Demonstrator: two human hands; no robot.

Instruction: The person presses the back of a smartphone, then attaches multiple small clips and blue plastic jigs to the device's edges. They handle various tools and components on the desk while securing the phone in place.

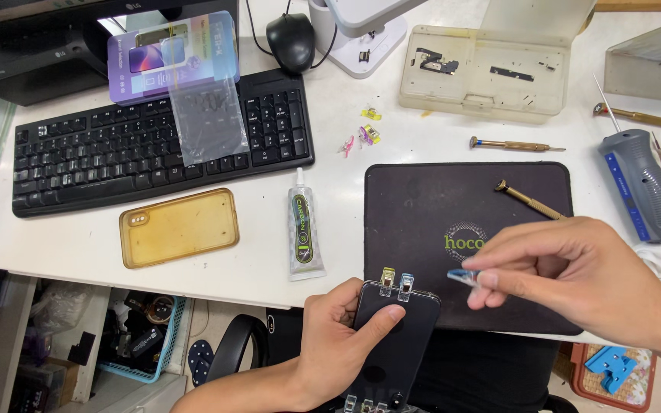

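My left hand [334, 344] grips a dark phone [388, 348] at the table's near edge, thumb lying across its screen. Two small clear clips [394, 283] are clamped on the phone's top edge, and more clips sit on its bottom edge. My right hand [575, 275] hovers just right of the phone's top, pinching a small blue clip [462, 276] between thumb and fingertips. Both hands are over the near edge of a black work mat [422, 199].
A tube of glue [304, 226] and a yellowed phone case [179, 227] lie left of the mat. Behind are a black keyboard [116, 153], a mouse [291, 40], a parts tray [483, 73], loose clips [365, 134], several screwdrivers [514, 144] and a grey tool [640, 183].
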